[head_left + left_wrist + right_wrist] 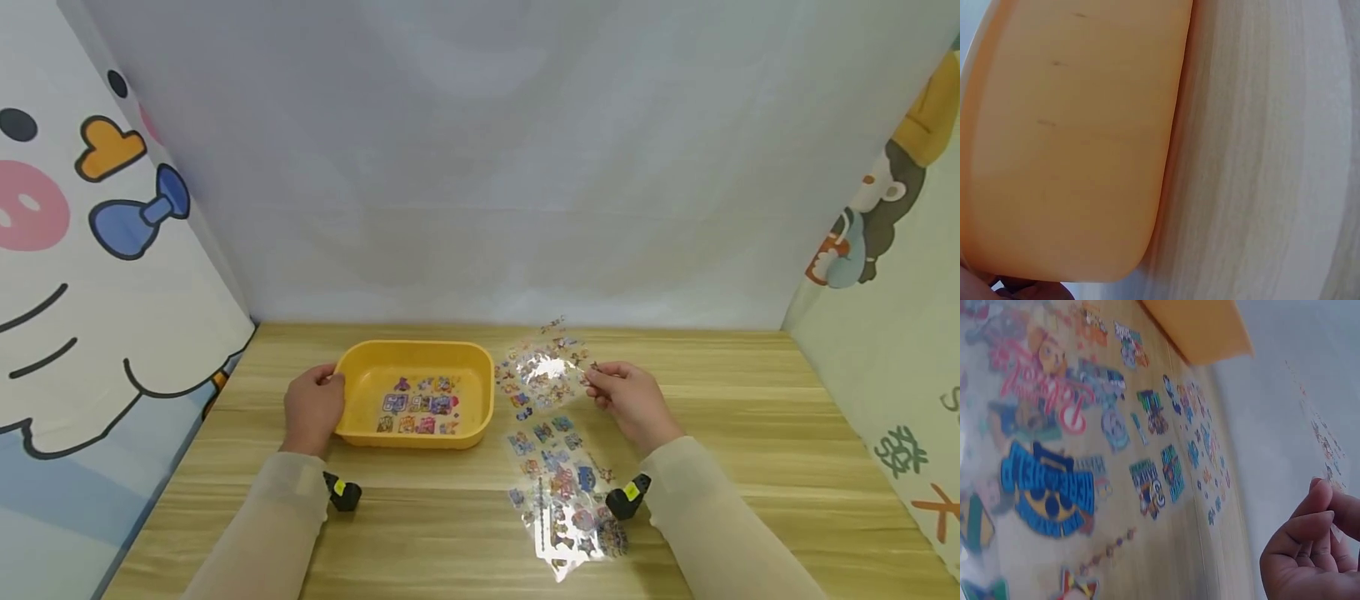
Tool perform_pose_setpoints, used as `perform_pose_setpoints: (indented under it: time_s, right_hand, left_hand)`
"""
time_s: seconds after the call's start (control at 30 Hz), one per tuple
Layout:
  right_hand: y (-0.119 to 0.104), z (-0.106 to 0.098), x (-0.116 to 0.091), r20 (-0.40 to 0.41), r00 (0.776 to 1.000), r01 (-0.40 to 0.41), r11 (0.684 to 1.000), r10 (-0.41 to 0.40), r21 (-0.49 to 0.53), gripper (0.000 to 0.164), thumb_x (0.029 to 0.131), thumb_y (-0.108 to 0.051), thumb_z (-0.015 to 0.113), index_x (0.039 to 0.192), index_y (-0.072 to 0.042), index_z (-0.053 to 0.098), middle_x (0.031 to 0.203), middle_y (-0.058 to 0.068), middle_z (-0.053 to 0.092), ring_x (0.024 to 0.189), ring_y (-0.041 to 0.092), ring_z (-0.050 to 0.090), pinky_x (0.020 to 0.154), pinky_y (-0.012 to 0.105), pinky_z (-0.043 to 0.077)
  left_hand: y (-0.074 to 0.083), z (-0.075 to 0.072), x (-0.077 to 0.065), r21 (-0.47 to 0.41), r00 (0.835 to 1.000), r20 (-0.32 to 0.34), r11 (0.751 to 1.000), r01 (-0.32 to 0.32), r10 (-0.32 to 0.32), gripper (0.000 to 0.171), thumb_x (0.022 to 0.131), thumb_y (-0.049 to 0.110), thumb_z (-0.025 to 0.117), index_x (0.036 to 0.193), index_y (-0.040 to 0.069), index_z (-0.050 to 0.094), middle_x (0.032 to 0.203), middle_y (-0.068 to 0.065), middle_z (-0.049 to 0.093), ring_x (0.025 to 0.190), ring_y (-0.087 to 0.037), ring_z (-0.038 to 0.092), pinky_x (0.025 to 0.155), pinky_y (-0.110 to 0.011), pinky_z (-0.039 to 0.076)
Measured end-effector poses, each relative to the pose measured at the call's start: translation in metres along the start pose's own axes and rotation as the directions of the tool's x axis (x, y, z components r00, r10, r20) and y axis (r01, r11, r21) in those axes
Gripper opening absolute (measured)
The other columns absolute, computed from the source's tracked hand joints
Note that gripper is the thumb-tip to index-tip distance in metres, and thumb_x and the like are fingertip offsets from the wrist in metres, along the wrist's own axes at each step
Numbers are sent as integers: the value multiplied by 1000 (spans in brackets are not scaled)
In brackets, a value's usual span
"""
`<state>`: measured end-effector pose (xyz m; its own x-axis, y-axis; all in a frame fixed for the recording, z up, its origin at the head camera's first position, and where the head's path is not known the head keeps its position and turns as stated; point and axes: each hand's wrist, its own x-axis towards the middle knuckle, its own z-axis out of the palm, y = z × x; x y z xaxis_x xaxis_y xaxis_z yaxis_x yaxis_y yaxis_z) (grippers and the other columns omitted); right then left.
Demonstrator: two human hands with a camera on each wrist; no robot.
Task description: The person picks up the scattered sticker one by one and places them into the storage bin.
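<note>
A yellow plastic tray (412,440) sits on the table at left of centre, with a printed sticker sheet (420,406) lying inside it. My left hand (315,408) grips the tray's left end; in the left wrist view a bit of that hand (1029,290) shows beneath the tray's side (1072,169). To the right of the tray, my right hand (626,396) pinches the edge of a clear sticker sheet (555,393). The right wrist view shows this held sheet (1327,450) raised and seen nearly edge-on, between thumb and fingers (1310,544).
More clear sticker sheets (564,482) are spread on the wood-grain table (420,517) between the forearms, glare hiding part of them. A plain white cloth (480,167) hangs behind the table, and cartoon-printed cloths stand at left (112,317) and right (885,350).
</note>
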<state>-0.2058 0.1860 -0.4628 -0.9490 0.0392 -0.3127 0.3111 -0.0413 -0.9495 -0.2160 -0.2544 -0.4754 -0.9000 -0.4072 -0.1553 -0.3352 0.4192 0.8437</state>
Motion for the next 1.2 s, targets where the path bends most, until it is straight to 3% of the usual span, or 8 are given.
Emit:
perform_pose_setpoints:
  time_s: [0.13, 0.73, 0.93, 1.2]
  right_hand:
    - [0, 19, -3, 10, 1000, 5, 1000, -5, 24, 35, 105, -9, 61, 133, 11, 55, 108, 10, 68, 85, 12, 62, 74, 24, 52]
    - [6, 98, -15, 18, 1000, 20, 988, -23, 155, 14, 101, -6, 67, 109, 4, 63, 95, 9, 68, 77, 14, 65, 65, 23, 51]
    - [5, 118, -18, -28, 999, 44, 995, -42, 90, 17, 99, -8, 69, 112, 2, 65, 96, 10, 70, 76, 13, 66, 69, 27, 53]
    - [4, 133, -20, -77, 995, 63, 998, -63, -9, 18, 98, -13, 72, 111, -1, 69, 98, 11, 73, 80, 16, 69, 82, 41, 57]
  left_hand:
    - [-1, 0, 1, 4, 1000, -1, 1000, 4, -4, 45, 107, 28, 48, 144, 5, 60, 129, -16, 58, 110, -29, 55, 92, -41, 48]
    - [-2, 0, 1, 3, 1000, -1, 1000, -6, 6, 45, 107, 27, 48, 144, 4, 59, 129, -16, 59, 108, -29, 55, 90, -41, 49]
    - [-2, 0, 1, 7, 1000, -5, 1000, -15, 15, 45, 107, 27, 48, 143, 3, 60, 127, -16, 59, 107, -29, 56, 89, -40, 49]
    - [-2, 0, 0, 6, 1000, -9, 1000, -17, 17, 43, 107, 27, 50, 142, 4, 61, 126, -16, 60, 106, -30, 57, 89, -41, 50]
